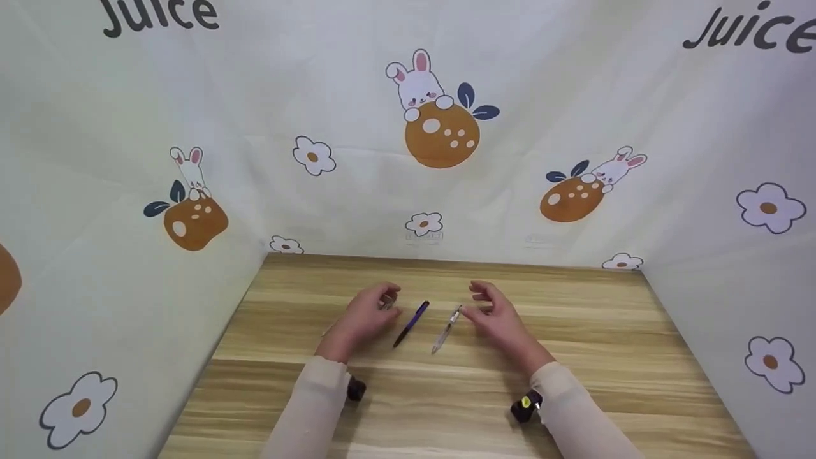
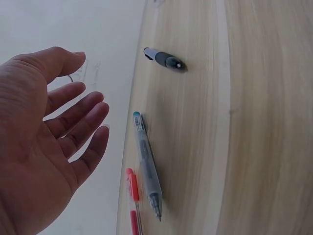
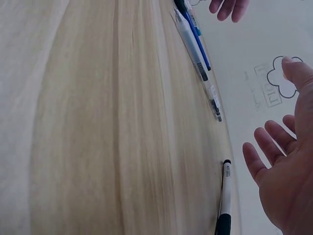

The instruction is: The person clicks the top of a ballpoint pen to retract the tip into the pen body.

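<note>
Altogether, five pens could be seen lying on a wood-grain tabletop (image 1: 484, 414). Farthest left was a red pen (image 2: 132, 193), cut off at the edge of the left wrist view, just beside a clear pen with a teal end (image 2: 147, 166). The left hand (image 1: 366, 313) hovered near these, empty, its fingers relaxed and slightly bent. To its right lay a purple pen with a black grip (image 1: 411, 324), slanting so that its far end pointed right. Next, apart from it, a clear pen with dark parts (image 1: 447, 329) lay at a similar slant. The right hand (image 1: 500, 319) hung near it, also empty, its fingers loosely spread. Farthest right was a white pen with a black grip (image 3: 225, 196). On the far side hung a cream cloth (image 1: 344, 95) printed with rabbits, oranges and flowers.
</note>
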`<control>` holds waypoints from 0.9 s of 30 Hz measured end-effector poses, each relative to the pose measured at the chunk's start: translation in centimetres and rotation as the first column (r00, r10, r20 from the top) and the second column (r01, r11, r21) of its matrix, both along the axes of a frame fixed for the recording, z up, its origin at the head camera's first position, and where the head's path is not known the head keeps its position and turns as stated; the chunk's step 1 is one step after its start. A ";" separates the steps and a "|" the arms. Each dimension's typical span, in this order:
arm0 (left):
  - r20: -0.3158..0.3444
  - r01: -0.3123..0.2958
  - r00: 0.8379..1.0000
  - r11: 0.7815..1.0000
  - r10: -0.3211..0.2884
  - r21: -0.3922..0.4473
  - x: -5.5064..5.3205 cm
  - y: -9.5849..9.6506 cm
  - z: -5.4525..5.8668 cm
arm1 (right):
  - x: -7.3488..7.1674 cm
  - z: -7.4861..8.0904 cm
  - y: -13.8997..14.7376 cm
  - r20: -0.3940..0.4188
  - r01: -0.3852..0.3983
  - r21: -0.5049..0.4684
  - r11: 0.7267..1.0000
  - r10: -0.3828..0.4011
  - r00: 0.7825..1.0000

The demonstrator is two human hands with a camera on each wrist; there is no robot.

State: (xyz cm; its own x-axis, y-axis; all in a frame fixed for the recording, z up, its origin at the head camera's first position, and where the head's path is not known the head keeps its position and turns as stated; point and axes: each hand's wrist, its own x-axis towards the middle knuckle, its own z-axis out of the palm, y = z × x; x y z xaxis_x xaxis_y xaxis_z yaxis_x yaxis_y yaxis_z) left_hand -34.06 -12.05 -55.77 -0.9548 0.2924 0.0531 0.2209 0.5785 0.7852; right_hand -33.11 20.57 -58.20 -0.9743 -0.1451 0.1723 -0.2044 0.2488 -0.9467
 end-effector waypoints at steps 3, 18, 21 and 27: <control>-0.008 -0.010 1.000 1.000 0.009 -0.004 0.0 -0.5 0.2 | -0.2 0.1 -0.3 -0.009 -0.010 0.014 1.000 0.010 1.000; -0.017 -0.066 0.998 0.998 0.067 0.019 0.1 -3.0 0.3 | -0.8 0.0 -2.0 -0.029 -0.048 0.067 0.997 0.050 0.998; -0.010 -0.096 0.995 0.995 0.096 0.007 0.5 -3.5 0.3 | -1.0 -0.2 -2.5 -0.032 -0.054 0.056 0.997 0.056 0.998; 0.031 -0.136 0.990 0.991 0.136 0.009 0.8 -4.1 0.6 | -1.1 -0.2 -3.4 -0.027 -0.052 0.039 0.998 0.053 0.998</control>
State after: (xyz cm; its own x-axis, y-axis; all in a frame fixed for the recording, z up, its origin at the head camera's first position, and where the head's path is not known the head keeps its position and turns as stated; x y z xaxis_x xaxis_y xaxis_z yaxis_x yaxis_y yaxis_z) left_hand -33.27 -16.13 -55.15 -0.9869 0.1593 0.0256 0.1164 0.5931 0.7966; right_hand -34.25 17.15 -58.45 -0.9599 -0.2031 0.1930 -0.2449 0.2732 -0.9303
